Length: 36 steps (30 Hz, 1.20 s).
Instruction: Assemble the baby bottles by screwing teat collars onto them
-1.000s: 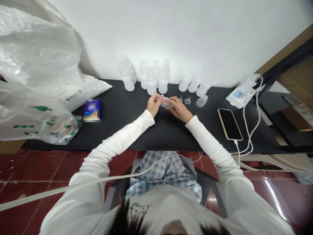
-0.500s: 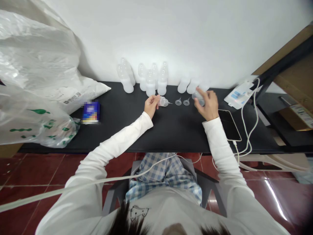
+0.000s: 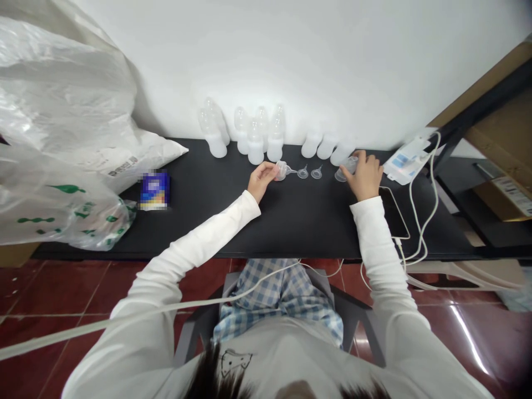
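The small clear plastic teat piece (image 3: 282,169) is pinched between the closed fingertips of the left hand (image 3: 261,180), low over the black tabletop (image 3: 291,221), toward its far side and about mid-width. To the right, the right hand (image 3: 366,176) has its fingers curled around a clear dome-shaped plastic cap (image 3: 344,167), which lies tilted on the table.

Both pieces look feather-light, thin-walled and smooth, so I'd expect them to slip or skitter if nudged. The teat should be soft and give under pressure, so its stiffer rim is the place to hold it. The cap is best taken by its sides, not squeezed hard.

Between the hands lie two small clear silicone teats (image 3: 310,173), apart from each other. Along the far edge against the wall stand translucent white plastic bottles (image 3: 254,145). Further right lie a dark smartphone (image 3: 394,219) on a white cable and a white charger box (image 3: 405,162). At far left there's a blue packet (image 3: 154,189) beside bulky clear plastic bags (image 3: 62,138).
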### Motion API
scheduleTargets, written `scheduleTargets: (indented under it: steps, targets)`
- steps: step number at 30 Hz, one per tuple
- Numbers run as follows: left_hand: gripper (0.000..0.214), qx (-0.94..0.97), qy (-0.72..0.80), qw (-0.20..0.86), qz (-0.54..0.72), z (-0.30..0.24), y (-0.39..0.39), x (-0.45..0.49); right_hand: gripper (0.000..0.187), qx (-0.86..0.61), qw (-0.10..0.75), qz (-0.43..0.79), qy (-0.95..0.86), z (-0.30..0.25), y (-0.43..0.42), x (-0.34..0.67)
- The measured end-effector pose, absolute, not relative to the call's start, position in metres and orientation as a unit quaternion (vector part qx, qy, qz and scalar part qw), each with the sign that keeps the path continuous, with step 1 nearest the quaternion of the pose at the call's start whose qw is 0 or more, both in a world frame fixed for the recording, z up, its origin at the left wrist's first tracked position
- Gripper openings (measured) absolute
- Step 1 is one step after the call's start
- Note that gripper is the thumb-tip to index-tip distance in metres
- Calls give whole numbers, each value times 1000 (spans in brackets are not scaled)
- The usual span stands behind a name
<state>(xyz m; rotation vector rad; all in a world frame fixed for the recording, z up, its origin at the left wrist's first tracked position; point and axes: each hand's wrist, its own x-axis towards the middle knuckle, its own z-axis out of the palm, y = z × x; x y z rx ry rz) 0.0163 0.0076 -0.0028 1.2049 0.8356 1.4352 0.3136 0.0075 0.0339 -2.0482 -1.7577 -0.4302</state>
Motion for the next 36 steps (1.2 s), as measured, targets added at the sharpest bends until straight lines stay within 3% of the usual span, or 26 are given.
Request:
scheduleTargets:
  steps: [4, 9, 13, 18, 28, 32, 36]
  targets:
    - [43, 528, 327, 490, 612, -1, 4, 20, 56, -656, 325, -144, -666, 42, -6, 282]
    - [49, 537, 289, 569, 552, 1, -3, 23, 41, -420, 370, 100, -823, 30, -21, 217]
    - [57, 510, 302, 607, 530, -1, -2, 22, 36, -417, 426, 217, -773, 18, -21, 191]
    - [57, 532, 318, 572, 537, -2, 5, 20, 33, -379, 441, 289, -760, 14, -17, 191]
    - [44, 551, 414, 495, 529, -6, 8, 11, 17, -358, 289, 98, -882, 19, -19, 205]
    - [41, 473, 467, 432, 609, -12, 27, -22, 17, -465, 273, 46, -841, 28, -14, 248]
    - [41, 485, 520, 350, 610, -20, 35, -55, 21, -569, 213, -3, -794, 32, -9, 291]
